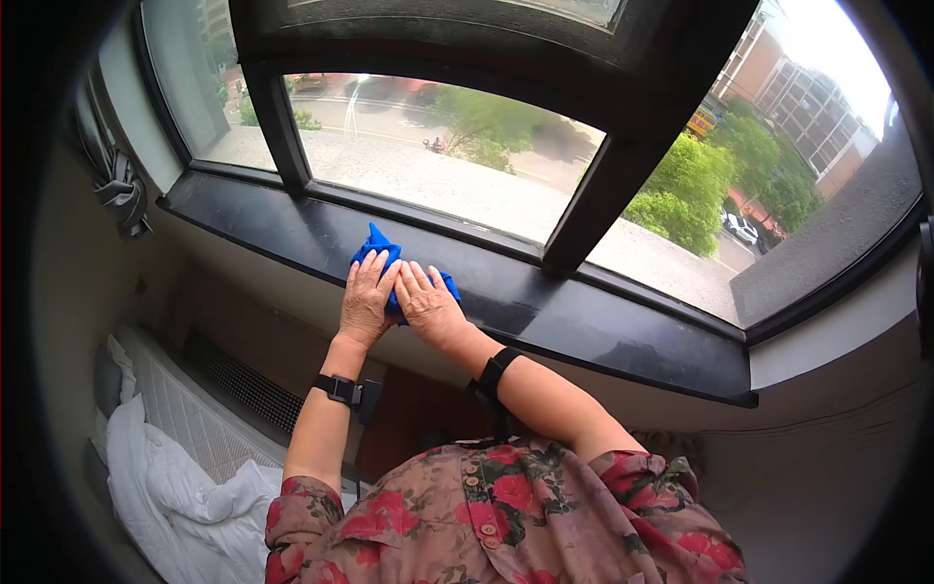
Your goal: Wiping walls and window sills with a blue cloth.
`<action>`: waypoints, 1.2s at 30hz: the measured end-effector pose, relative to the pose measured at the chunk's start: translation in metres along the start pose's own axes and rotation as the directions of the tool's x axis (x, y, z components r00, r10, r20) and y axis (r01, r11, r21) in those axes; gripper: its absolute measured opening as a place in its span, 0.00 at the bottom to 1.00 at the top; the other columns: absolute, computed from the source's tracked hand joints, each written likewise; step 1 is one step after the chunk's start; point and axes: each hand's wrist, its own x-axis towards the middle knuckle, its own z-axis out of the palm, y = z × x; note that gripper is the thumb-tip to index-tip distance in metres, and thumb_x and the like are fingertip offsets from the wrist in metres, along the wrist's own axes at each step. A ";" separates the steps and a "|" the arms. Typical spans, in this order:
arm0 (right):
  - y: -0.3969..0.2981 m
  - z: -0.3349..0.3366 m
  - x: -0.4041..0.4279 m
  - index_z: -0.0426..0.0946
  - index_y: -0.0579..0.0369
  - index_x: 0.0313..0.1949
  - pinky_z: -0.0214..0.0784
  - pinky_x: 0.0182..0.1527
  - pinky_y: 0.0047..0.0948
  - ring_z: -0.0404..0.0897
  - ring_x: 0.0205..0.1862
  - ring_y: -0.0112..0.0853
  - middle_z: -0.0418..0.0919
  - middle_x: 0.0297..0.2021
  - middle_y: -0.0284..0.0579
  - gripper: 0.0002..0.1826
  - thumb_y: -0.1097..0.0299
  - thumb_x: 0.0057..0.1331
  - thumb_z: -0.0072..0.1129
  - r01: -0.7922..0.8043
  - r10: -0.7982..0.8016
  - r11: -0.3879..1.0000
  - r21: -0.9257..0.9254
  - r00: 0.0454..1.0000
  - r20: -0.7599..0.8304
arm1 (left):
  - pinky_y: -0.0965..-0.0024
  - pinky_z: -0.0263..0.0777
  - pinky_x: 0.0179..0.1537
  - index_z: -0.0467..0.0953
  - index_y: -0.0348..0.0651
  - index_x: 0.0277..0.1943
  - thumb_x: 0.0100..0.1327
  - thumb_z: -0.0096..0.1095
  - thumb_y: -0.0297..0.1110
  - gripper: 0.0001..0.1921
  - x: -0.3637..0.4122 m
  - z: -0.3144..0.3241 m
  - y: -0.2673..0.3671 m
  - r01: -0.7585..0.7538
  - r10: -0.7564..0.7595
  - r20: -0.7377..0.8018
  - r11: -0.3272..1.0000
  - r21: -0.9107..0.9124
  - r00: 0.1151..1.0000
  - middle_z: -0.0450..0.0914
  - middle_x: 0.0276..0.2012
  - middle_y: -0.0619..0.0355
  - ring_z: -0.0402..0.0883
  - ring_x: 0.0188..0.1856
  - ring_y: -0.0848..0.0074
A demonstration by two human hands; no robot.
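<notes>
A bunched blue cloth [376, 239] lies on the dark, glossy window sill [255, 228], partly hidden beneath both hands. My left hand [366, 299] rests on the cloth's left side, its fingers pointing towards the window. Beside it, my right hand [432, 303] presses on the right part of the same cloth, and the fingertips of the two hands nearly meet. Damp-looking streaks mark the sill to the right of my hands. Each forearm carries a black strap.
Black window frames [576, 212] rise behind the sill, with a street outside the glass. A tied grey curtain [120, 191] hangs at the left. Below stand a bed with a white quilt [168, 474] and a dark perforated grille [244, 379] along the wall.
</notes>
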 end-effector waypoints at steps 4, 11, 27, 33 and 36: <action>-0.002 -0.005 -0.007 0.61 0.66 0.65 0.53 0.69 0.49 0.60 0.71 0.43 0.63 0.66 0.55 0.29 0.68 0.66 0.47 0.014 -0.014 1.000 -0.008 1.000 0.006 | 0.50 0.55 0.70 0.70 0.49 0.63 0.43 0.77 0.39 0.40 -0.005 0.000 0.008 -0.003 0.004 -0.078 1.000 0.014 0.997 0.69 0.65 0.51 0.64 0.69 0.59; 0.007 -0.008 -0.026 0.61 0.64 0.65 0.55 0.68 0.49 0.62 0.70 0.43 0.63 0.66 0.54 0.28 0.68 0.66 0.46 0.045 -0.044 0.999 0.016 0.999 -0.023 | 0.53 0.59 0.68 0.74 0.47 0.61 0.41 0.76 0.33 0.37 -0.005 -0.010 0.025 0.024 -0.025 -0.015 0.998 -0.062 1.000 0.73 0.62 0.50 0.68 0.66 0.57; 0.084 -0.065 -0.193 0.62 0.64 0.65 0.51 0.70 0.48 0.60 0.71 0.43 0.64 0.66 0.54 0.30 0.67 0.64 0.46 0.013 -0.013 0.991 0.130 1.000 -0.001 | 0.60 0.74 0.54 0.81 0.45 0.51 0.49 0.67 0.35 0.23 0.005 0.004 0.188 -0.244 0.242 -0.051 0.969 -0.036 0.969 0.82 0.50 0.49 0.81 0.53 0.57; 0.122 -0.098 -0.294 0.61 0.63 0.66 0.49 0.71 0.46 0.59 0.71 0.41 0.63 0.68 0.50 0.30 0.70 0.64 0.47 -0.119 0.119 0.986 0.119 0.993 0.011 | 0.63 0.76 0.47 0.79 0.43 0.51 0.55 0.62 0.34 0.20 0.012 0.033 0.277 -0.445 0.439 -0.090 0.894 -0.051 0.894 0.82 0.49 0.48 0.83 0.49 0.59; 0.145 -0.110 -0.345 0.64 0.57 0.66 0.52 0.70 0.46 0.61 0.70 0.42 0.64 0.67 0.50 0.30 0.72 0.62 0.49 -0.211 0.215 0.971 0.109 0.976 -0.024 | 0.65 0.76 0.47 0.80 0.44 0.51 0.54 0.63 0.33 0.20 0.024 0.047 0.320 -0.567 0.558 -0.115 0.821 -0.066 0.822 0.82 0.50 0.50 0.83 0.48 0.62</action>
